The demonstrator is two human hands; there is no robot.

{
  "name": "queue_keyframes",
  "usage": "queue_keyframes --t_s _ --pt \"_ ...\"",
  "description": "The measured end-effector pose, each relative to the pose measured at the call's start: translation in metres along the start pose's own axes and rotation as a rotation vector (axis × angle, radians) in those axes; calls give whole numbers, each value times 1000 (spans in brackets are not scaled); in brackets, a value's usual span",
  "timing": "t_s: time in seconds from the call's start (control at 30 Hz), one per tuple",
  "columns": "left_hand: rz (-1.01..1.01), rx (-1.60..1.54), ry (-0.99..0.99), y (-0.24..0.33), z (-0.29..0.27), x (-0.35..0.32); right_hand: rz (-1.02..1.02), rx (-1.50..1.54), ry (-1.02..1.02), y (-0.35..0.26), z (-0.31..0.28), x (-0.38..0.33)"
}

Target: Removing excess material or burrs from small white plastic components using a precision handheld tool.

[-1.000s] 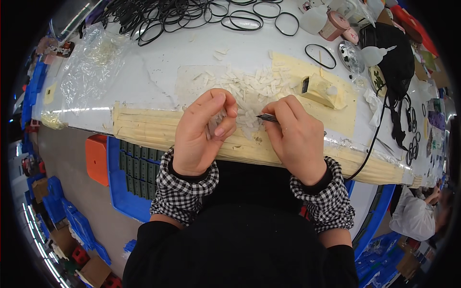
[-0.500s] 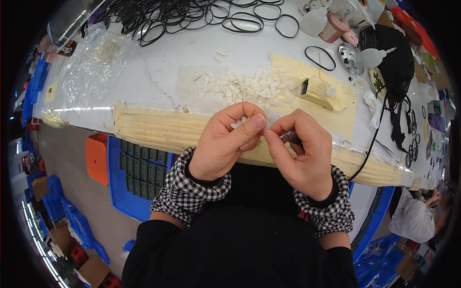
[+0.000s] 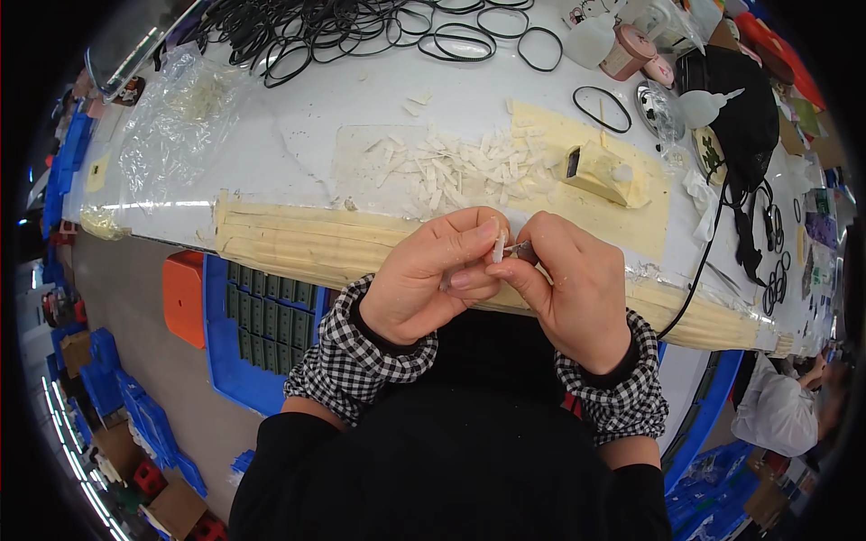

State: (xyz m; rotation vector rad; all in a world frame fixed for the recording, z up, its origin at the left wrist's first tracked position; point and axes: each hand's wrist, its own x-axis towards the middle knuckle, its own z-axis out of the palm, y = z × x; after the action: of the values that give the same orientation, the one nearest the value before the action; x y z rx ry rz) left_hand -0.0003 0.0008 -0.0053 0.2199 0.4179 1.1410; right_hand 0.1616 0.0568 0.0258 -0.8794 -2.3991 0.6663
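Pinching a white strip [image 3: 500,247] — left hand [image 3: 424,275]; gripping a dark tool [image 3: 522,252] — right hand [image 3: 577,293]; scraps [image 3: 492,160], black loops [image 3: 248,34] clutter the desk [image 3: 302,113].

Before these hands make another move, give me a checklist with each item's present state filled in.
1. Left hand has hold of a small white piece: ok, pinched at its fingertips.
2. Right hand has hold of the dark slim tool: ok.
3. Tool's tip not touching the left hand: cannot tell, too small and close to the white piece.
4. Loose white pieces gathered in one tight pile: not ok, they are scattered, with a few lying apart.
5. Yellow taped block away from both hands: ok, it sits beyond the right hand.
6. Black cord off the right hand: ok, it runs to its right.
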Motion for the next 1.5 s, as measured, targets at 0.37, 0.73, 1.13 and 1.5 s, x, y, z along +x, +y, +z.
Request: queue_keyframes --t_s 0.37,0.73,1.13,1.5 --pt "-5 -5 -29 0 -1 -1 -3 -12 -25 0 -1 1" --pt "6 48 11 2 1 -2 -14 -70 -33 -1 -2 1" --pt "89 191 108 3 6 -5 -22 -124 -51 0 -2 -1" --pt "391 488 375 0 10 -8 35 73 121 10 10 -4"
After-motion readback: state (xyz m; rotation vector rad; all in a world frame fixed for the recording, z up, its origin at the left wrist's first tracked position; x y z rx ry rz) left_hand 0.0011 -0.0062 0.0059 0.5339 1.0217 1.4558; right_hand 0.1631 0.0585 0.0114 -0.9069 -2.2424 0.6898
